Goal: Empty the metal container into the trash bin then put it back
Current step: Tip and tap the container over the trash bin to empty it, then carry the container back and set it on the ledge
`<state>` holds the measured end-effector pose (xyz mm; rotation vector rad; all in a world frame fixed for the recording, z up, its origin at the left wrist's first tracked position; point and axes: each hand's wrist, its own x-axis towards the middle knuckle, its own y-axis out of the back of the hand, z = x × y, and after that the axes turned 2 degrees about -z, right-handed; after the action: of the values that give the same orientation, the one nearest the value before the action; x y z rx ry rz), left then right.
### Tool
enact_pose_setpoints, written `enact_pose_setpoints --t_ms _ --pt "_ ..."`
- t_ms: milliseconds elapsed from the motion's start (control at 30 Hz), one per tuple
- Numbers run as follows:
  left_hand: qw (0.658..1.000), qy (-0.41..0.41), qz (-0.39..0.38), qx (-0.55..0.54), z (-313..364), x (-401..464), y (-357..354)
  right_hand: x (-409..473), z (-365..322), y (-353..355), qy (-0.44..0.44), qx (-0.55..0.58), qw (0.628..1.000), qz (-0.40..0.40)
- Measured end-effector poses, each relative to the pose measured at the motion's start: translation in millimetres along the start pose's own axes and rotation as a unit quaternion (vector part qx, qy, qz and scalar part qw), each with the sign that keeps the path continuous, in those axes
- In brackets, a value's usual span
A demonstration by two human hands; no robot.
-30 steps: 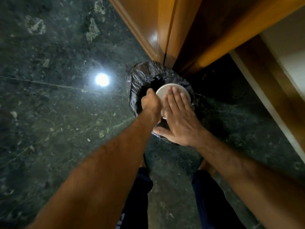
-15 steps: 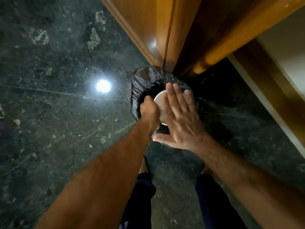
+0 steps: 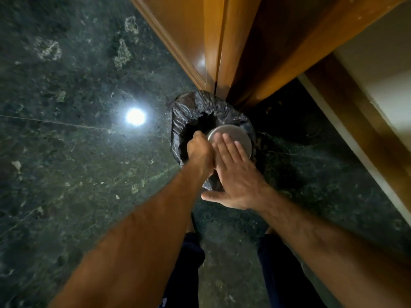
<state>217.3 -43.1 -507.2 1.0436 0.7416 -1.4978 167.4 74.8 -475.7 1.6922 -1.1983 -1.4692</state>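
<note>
The metal container [image 3: 231, 135] is upside down over the trash bin [image 3: 191, 112], its round grey bottom facing up at me. My left hand [image 3: 200, 152] grips the container's left rim with closed fingers. My right hand [image 3: 235, 174] lies flat, fingers straight and together, over the near part of the container's bottom. The bin is lined with a crumpled black bag and its dark opening shows to the left of the container. What is inside the container or the bin is hidden.
The bin stands on a dark green marble floor [image 3: 66, 163] against the corner of a wooden door frame [image 3: 213, 41]. A wooden skirting and pale wall [image 3: 367, 107] run along the right. A ceiling light glares off the floor [image 3: 135, 116]. My legs in dark trousers [image 3: 280, 274] are below.
My right hand has drawn back toward me across the container's bottom, uncovering more of it. My left hand keeps its grip and the container stays over the bin.
</note>
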Motion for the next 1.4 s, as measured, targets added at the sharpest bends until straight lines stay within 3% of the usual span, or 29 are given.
enact_pose_setpoints --t_ms 33,100,167,200,233,267,333,367,400,433,467,500,533,567,667,700,767,1167,1233,1400 --pt "1.0 0.004 0.008 0.004 0.8 0.3 0.5 0.3 1.0 -1.3 -0.018 0.012 1.0 -0.022" --pt "0.998 -0.016 0.044 0.042 2.5 2.3 7.0 2.3 0.1 6.6 -0.09 0.121 0.988 0.02" --pt "0.988 -0.099 0.057 0.101 6.1 0.1 9.5 3.2 -0.4 15.9 -0.214 0.221 0.944 0.12" --pt "0.977 -0.158 0.054 0.135 8.2 -5.0 11.8 3.9 -0.9 20.0 -0.29 0.272 0.904 0.157" --pt "0.957 -0.229 0.032 0.175 9.2 -11.7 14.4 4.7 0.1 23.9 -0.374 0.351 0.843 0.161" --pt "0.929 -0.305 -0.012 0.208 11.0 -19.9 16.0 6.7 4.2 31.8 -0.451 0.469 0.747 0.136" --pt "0.857 -0.434 -0.108 0.254 12.1 -31.6 25.4 10.9 19.2 46.0 -0.502 0.725 0.47 0.037" --pt "0.809 -0.493 -0.14 0.288 13.2 -36.3 30.5 9.4 28.9 51.6 -0.488 0.79 0.37 0.005" --pt "0.752 -0.55 -0.159 0.328 14.2 -40.4 35.6 8.2 35.2 54.4 -0.472 0.82 0.325 -0.005" --pt "0.691 -0.606 -0.167 0.357 14.1 -43.1 39.2 7.4 37.5 56.6 -0.457 0.826 0.332 -0.002" --pt "0.643 -0.647 -0.169 0.373 12.9 -48.0 42.0 6.6 37.9 58.0 -0.452 0.814 0.364 0.006" --pt "0.626 -0.664 -0.161 0.376 10.1 -50.7 43.8 6.0 36.9 56.5 -0.443 0.801 0.403 0.019" --pt "0.64 -0.661 -0.139 0.366 7.0 -54.3 45.3 4.5 35.0 55.3 -0.425 0.795 0.431 0.035" --pt "0.68 -0.638 -0.102 0.345 3.9 -57.2 45.6 2.1 32.0 56.3 -0.404 0.797 0.447 0.041" --pt "0.859 -0.47 -0.028 0.201 -0.2 -68.1 46.1 -11.4 20.9 62.0 -0.351 0.811 0.466 0.048" --pt "0.898 -0.408 -0.036 0.159 2.2 -73.7 48.0 -18.0 17.5 66.9 -0.342 0.811 0.471 0.056" --pt "0.927 -0.344 -0.044 0.142 9.3 -81.8 51.9 -26.5 10.9 78.8 -0.338 0.806 0.479 0.076" --pt "0.881 -0.463 0.01 0.098 108.8 -283.6 86.4 -121.5 -70.1 271.8 -0.309 0.785 0.51 0.17" --pt "0.873 -0.479 0.004 0.092 136.5 -332.4 87.4 -145.9 -79.3 317.2 -0.28 0.774 0.536 0.189" --pt "0.855 -0.513 -0.046 0.06 187.5 -440.6 62.0 -213.2 -73.0 421.9 -0.244 0.686 0.642 0.24"
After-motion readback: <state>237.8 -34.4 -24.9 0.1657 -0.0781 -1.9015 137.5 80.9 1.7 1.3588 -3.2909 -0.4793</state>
